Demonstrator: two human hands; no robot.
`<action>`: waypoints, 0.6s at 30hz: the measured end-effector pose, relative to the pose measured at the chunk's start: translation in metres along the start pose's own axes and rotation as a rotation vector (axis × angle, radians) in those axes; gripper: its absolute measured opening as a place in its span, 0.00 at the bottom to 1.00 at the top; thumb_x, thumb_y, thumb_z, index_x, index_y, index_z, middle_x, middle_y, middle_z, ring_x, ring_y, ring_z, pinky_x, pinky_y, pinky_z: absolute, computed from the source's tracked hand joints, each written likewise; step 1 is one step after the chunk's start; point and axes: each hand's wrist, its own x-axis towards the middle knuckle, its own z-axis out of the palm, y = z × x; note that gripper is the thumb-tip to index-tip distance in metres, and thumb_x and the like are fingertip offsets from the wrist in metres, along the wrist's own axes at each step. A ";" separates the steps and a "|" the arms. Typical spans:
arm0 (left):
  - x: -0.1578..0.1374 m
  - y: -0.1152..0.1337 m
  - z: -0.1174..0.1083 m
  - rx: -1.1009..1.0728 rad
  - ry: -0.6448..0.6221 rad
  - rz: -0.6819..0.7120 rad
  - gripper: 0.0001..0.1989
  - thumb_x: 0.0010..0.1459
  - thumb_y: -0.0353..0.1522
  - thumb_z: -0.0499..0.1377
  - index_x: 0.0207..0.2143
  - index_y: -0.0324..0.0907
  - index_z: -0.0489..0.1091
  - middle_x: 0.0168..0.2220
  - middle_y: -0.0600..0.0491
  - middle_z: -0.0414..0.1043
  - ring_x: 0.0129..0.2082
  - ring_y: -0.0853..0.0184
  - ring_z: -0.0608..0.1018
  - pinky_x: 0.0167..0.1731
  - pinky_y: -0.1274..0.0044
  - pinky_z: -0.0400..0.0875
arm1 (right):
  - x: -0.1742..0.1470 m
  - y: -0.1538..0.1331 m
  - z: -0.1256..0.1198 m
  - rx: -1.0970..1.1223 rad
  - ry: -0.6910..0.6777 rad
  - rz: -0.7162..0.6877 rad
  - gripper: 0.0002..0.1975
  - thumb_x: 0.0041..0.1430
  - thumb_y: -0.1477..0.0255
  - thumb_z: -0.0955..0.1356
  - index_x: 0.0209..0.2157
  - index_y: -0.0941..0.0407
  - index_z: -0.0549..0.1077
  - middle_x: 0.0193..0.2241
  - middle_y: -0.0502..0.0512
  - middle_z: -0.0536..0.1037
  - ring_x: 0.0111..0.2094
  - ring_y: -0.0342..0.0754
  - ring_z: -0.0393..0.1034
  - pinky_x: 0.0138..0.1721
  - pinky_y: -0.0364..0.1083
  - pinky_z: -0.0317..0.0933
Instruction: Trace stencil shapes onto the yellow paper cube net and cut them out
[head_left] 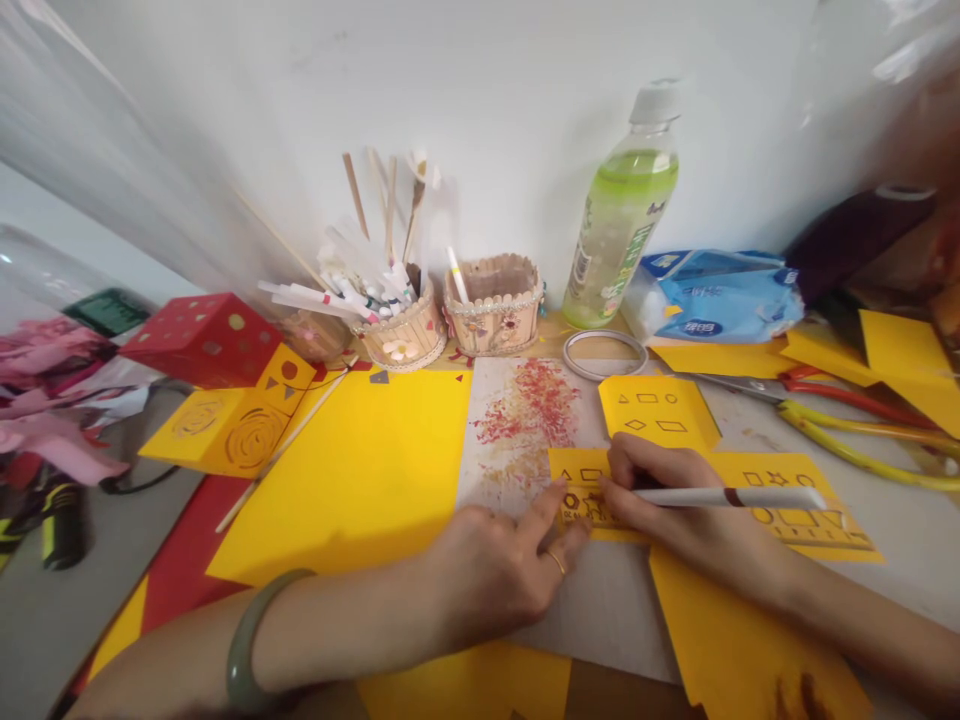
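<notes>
Before a basket (412,342) of markers (394,287), right hand (664,465) grips pen (709,496); left hand (506,560), unclenched, presses yellow card (579,462).

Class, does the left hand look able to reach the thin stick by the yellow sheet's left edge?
Probably yes: the left hand only touches the drawn-on card, and the thin stick looks uncovered, with the flat yellow sheet between.

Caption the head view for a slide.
Right hand holds a white pen over yellow paper drawn with shapes; left hand rests on it.
</notes>
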 end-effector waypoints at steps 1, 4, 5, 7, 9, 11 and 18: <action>0.000 0.000 0.000 0.000 0.000 0.000 0.18 0.63 0.27 0.47 0.52 0.39 0.68 0.51 0.38 0.70 0.14 0.73 0.72 0.10 0.80 0.65 | 0.000 0.000 0.000 -0.015 0.007 -0.006 0.12 0.56 0.74 0.61 0.22 0.52 0.54 0.17 0.42 0.58 0.18 0.39 0.51 0.17 0.39 0.47; 0.001 0.000 -0.002 -0.008 0.003 -0.007 0.19 0.62 0.26 0.47 0.53 0.39 0.68 0.51 0.39 0.70 0.14 0.73 0.71 0.10 0.79 0.66 | 0.000 -0.002 0.001 -0.063 0.027 -0.030 0.12 0.55 0.75 0.61 0.21 0.52 0.54 0.17 0.42 0.58 0.18 0.39 0.51 0.17 0.39 0.48; 0.001 -0.001 -0.003 -0.011 0.009 -0.008 0.19 0.62 0.26 0.47 0.52 0.40 0.68 0.51 0.39 0.70 0.13 0.73 0.71 0.10 0.79 0.66 | 0.000 -0.002 0.001 -0.077 0.032 -0.042 0.12 0.55 0.75 0.61 0.21 0.52 0.54 0.16 0.42 0.58 0.18 0.39 0.52 0.17 0.38 0.48; 0.002 -0.001 -0.003 -0.016 0.017 -0.008 0.19 0.61 0.25 0.46 0.51 0.39 0.69 0.51 0.38 0.71 0.13 0.72 0.71 0.10 0.79 0.66 | 0.000 -0.003 0.001 -0.103 0.039 -0.072 0.12 0.56 0.76 0.61 0.22 0.52 0.54 0.16 0.42 0.58 0.17 0.38 0.52 0.17 0.38 0.49; 0.002 -0.001 -0.003 -0.016 0.019 -0.003 0.20 0.62 0.25 0.46 0.51 0.39 0.69 0.50 0.38 0.71 0.14 0.72 0.72 0.10 0.79 0.66 | -0.001 -0.003 0.002 -0.128 0.047 -0.116 0.12 0.57 0.76 0.61 0.22 0.52 0.54 0.16 0.41 0.58 0.16 0.37 0.52 0.16 0.37 0.48; 0.002 -0.001 -0.002 -0.011 0.004 0.008 0.19 0.62 0.26 0.47 0.52 0.39 0.68 0.51 0.38 0.70 0.15 0.72 0.73 0.10 0.79 0.66 | -0.003 -0.002 0.003 -0.160 0.056 -0.170 0.13 0.57 0.78 0.61 0.22 0.53 0.54 0.15 0.41 0.58 0.16 0.37 0.53 0.16 0.37 0.49; 0.000 -0.001 -0.002 0.000 0.007 0.012 0.19 0.61 0.27 0.49 0.53 0.39 0.68 0.51 0.38 0.70 0.15 0.71 0.73 0.10 0.79 0.66 | -0.007 0.001 0.003 -0.212 0.079 -0.298 0.14 0.58 0.79 0.62 0.24 0.53 0.53 0.16 0.40 0.57 0.16 0.36 0.53 0.18 0.37 0.48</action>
